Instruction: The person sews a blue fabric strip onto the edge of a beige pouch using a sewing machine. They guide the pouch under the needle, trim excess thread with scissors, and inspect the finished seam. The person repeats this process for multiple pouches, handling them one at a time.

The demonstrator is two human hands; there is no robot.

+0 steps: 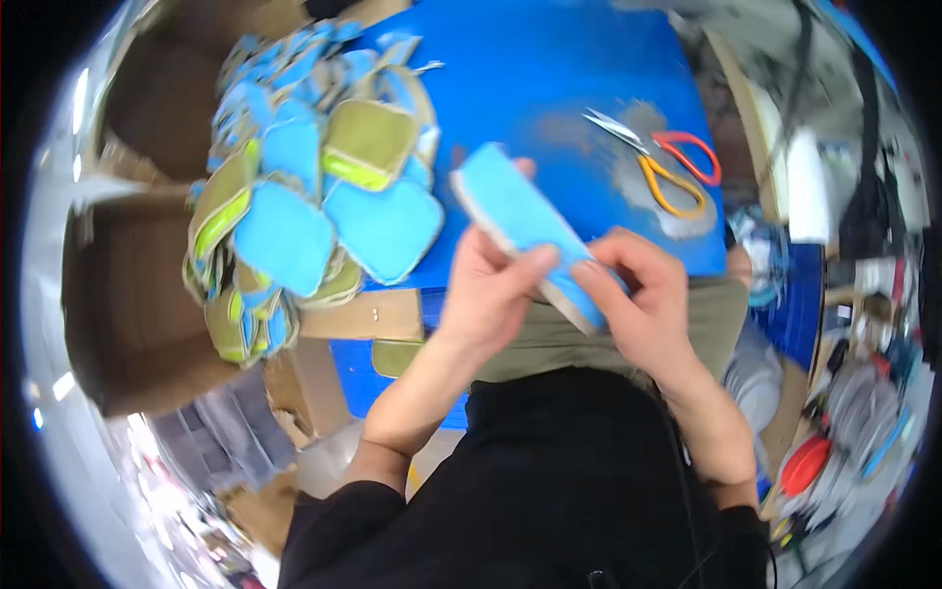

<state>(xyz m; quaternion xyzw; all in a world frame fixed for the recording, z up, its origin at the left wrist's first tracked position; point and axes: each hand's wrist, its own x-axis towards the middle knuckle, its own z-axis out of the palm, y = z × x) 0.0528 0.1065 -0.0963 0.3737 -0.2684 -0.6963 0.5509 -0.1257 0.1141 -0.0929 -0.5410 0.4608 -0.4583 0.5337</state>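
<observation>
In front of my body, a light-blue fabric pad (518,204) with a pale edge is held slanted, its long side running from upper left to lower right. My left hand (494,293) grips its left side, thumb on the blue face and a fingertip showing past the far edge. The lower right end is pinched between thumb and fingers of my right hand (643,293). To the left, a heap of similar blue, olive and lime-green pads (285,236) lies on the table. Beyond my right hand rest scissors (675,175) with one red and one orange handle, blades partly spread.
The blue table (491,59) has grey worn patches around the scissors. Open cardboard boxes (137,294) stand left of the heap. At the right are crowded shelves with a red round object (805,465). Olive cloth (706,324) covers my lap below the table edge.
</observation>
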